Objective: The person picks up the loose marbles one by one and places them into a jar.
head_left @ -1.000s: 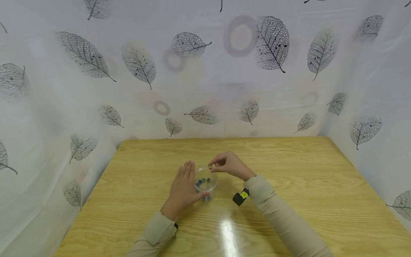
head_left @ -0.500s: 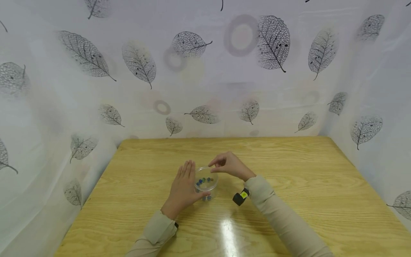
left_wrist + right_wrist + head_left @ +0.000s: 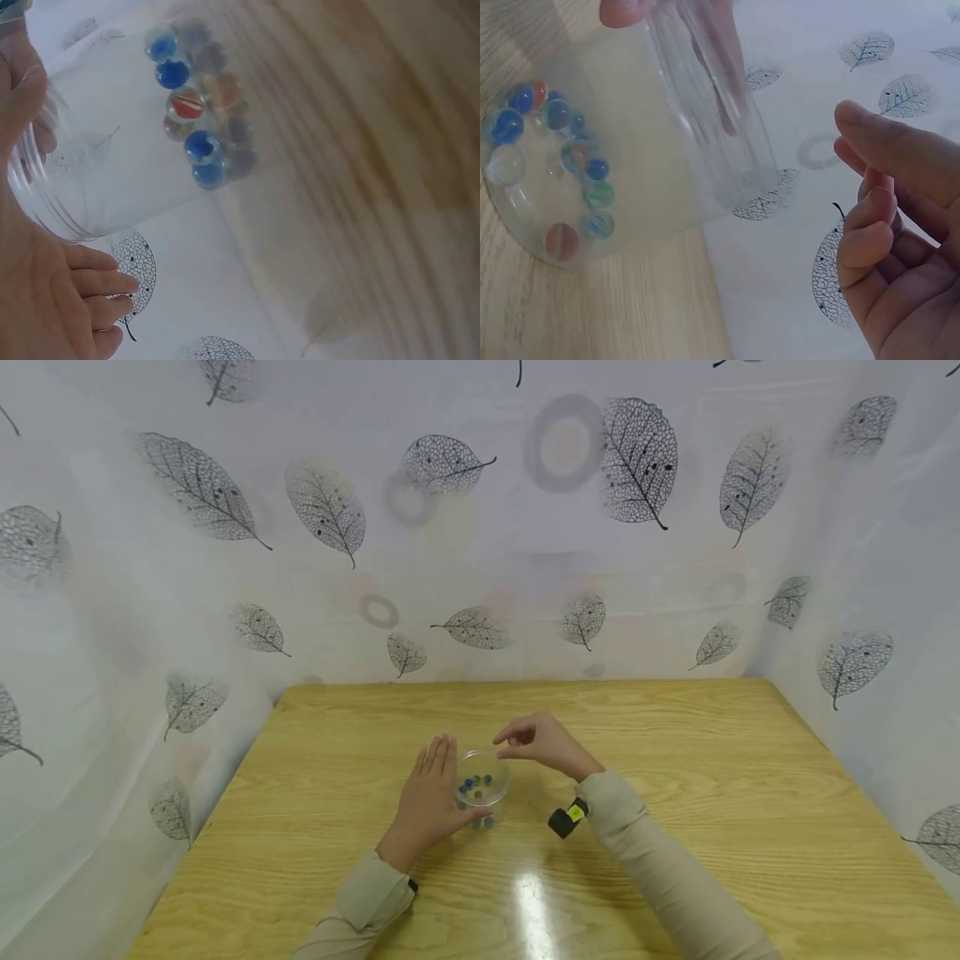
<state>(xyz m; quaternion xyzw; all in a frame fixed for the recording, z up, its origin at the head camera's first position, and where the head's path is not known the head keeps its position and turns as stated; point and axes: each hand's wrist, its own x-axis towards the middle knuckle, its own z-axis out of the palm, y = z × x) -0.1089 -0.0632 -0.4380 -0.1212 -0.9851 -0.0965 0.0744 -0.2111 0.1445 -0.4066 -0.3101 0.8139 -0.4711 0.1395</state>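
A clear round jar (image 3: 501, 804) stands uncovered on the table, with several glass marbles (image 3: 468, 783) on its floor, mostly blue. In the right wrist view a reddish-brown marble (image 3: 561, 241) lies by the bottom wall, near a green marble (image 3: 598, 194). My left hand (image 3: 427, 810) rests against the jar's left side, fingers straight and thumb across the front. The left wrist view shows that hand (image 3: 37, 292) beside the jar's ridged neck. Just beyond the rim, at its right, my right hand (image 3: 543, 745) hovers with thumb and forefinger apart, holding nothing.
The wooden table (image 3: 712, 777) reaches back to a pale curtain (image 3: 510, 552) printed with leaves, which also hangs along both sides. A black wrist device (image 3: 566, 818) with a yellow patch hangs under the right sleeve cuff.
My right hand has let a brownish marble drop into the jar, where it has shifted across the floor. That hand has then drawn slightly right. The left hand stays put.
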